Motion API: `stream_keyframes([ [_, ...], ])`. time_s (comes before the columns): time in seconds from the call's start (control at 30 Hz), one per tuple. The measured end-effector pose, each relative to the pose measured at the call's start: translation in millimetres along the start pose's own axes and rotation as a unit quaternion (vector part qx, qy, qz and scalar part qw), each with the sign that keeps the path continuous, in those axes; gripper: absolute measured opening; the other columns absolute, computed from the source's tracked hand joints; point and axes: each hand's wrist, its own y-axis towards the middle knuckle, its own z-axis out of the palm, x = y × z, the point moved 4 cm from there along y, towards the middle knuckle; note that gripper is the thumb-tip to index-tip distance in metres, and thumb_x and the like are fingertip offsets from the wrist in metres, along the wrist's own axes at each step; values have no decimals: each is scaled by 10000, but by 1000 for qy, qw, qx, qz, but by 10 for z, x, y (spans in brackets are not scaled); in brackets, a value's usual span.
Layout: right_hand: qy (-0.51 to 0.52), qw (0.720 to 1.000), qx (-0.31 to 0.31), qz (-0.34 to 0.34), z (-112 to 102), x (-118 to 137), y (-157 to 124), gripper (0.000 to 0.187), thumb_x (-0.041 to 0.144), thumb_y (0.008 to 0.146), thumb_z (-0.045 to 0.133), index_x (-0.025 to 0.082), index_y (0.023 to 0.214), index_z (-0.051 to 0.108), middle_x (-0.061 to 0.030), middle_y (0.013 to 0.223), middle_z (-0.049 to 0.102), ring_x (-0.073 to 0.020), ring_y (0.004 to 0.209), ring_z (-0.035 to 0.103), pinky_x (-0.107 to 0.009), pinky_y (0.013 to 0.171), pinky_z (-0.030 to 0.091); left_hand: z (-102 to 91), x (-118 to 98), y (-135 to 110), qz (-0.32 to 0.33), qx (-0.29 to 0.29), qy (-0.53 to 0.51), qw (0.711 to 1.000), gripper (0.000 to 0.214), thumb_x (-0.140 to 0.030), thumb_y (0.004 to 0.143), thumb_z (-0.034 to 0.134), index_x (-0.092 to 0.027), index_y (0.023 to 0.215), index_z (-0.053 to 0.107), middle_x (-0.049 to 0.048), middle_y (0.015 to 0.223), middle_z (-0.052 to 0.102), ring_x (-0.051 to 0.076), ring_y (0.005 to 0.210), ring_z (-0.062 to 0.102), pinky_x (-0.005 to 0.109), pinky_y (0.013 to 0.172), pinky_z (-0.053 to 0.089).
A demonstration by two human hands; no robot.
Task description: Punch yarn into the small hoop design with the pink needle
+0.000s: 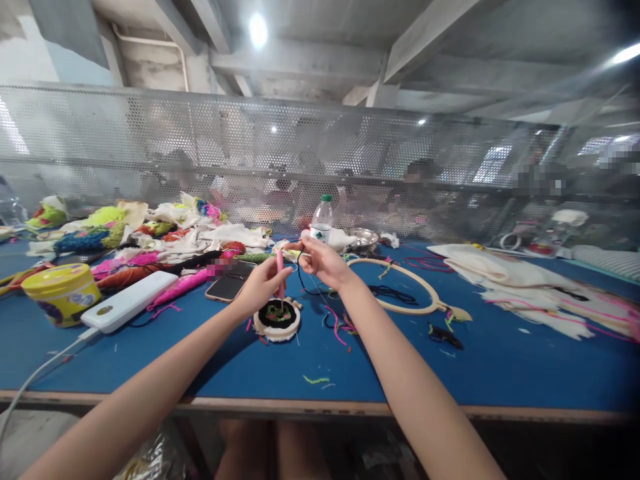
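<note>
My left hand (pixel 260 288) is closed around a pink-handled punch needle (pixel 281 272), which stands upright. Its metal tip meets the black fabric in a small round embroidery hoop (pixel 277 333) that lies on the table and bears a green and reddish stitched pattern. To the right and slightly higher, my right hand (pixel 324 261) pinches a black yarn (pixel 301 275), which hangs down from the fingers. Behind that hand stands a clear bottle with a green cap (pixel 323 217). A large wooden embroidery hoop (pixel 427 287) lies to its right.
On the blue table (pixel 240 373) lie a white power bank (pixel 131 301) with a cable, a yellow tub (pixel 63 293) and a phone (pixel 233 281). Coloured yarns are heaped at the back left, white cloth (pixel 500 273) at the right. A perforated metal screen (pixel 320 147) rises behind.
</note>
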Motion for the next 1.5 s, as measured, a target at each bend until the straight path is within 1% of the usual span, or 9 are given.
stream_keyframes([
  [0.2,-78,996,-38,-13,-114,57,-14,161,352,769,505,205,812,455,-11,912,619,-36,464,460,-156,375,320,13,-6,-17,-20,8,7,1000,252,-410,794,507,-181,749,412,-56,569,509,84,433,502,196,416,380],
  [0.43,-215,969,-123,17,-371,50,-17,189,320,728,565,186,847,506,-21,863,622,-55,479,498,-171,385,343,15,-9,-20,-23,13,4,1000,253,-405,783,528,-178,750,420,-53,579,515,83,445,510,193,427,378],
  [0.53,-296,935,-196,24,-493,32,-37,170,323,746,547,184,818,482,-23,766,622,-82,459,505,-199,401,343,21,-5,-21,-26,18,2,1000,256,-414,784,522,-182,752,418,-54,576,511,86,443,509,194,422,363],
  [0.7,-437,836,-331,-7,-611,83,-127,113,321,830,416,209,815,414,5,664,582,-114,452,486,-246,498,342,8,-12,-25,-12,12,42,999,261,-430,803,480,-183,745,420,-49,564,512,94,445,497,206,442,340],
  [0.9,-519,787,-334,-10,-573,85,-132,108,252,859,322,210,792,397,9,621,590,-139,488,514,-263,567,347,-19,-90,-51,44,-10,212,976,281,-432,811,450,-187,677,413,-60,507,456,96,459,427,212,468,280],
  [1.07,-536,783,-316,2,-536,11,-98,112,225,864,293,208,799,384,-8,643,605,-141,467,507,-266,553,338,-6,-102,-70,47,13,296,954,275,-439,842,386,-198,710,402,-36,506,522,126,473,463,223,486,280],
  [1.2,-525,794,-307,5,-527,-35,-90,77,207,843,327,206,797,389,-21,654,612,-141,432,496,-274,537,339,-27,-89,-79,35,-9,389,921,307,-484,846,354,-203,740,416,-14,544,520,164,533,509,231,505,281],
  [1.37,-477,828,-293,-31,-466,-95,-83,124,317,818,412,212,758,388,14,589,574,-127,410,506,-258,497,365,-46,-78,-84,19,-16,443,896,333,-511,844,335,-198,802,444,6,573,527,206,597,556,240,522,302],
  [1.5,-414,859,-286,-90,-303,-76,-60,243,445,838,323,221,748,356,26,593,542,-117,428,521,-232,439,383,-42,-80,-80,22,1,456,889,351,-515,852,306,-193,850,446,36,629,574,229,630,583,251,540,336],
])
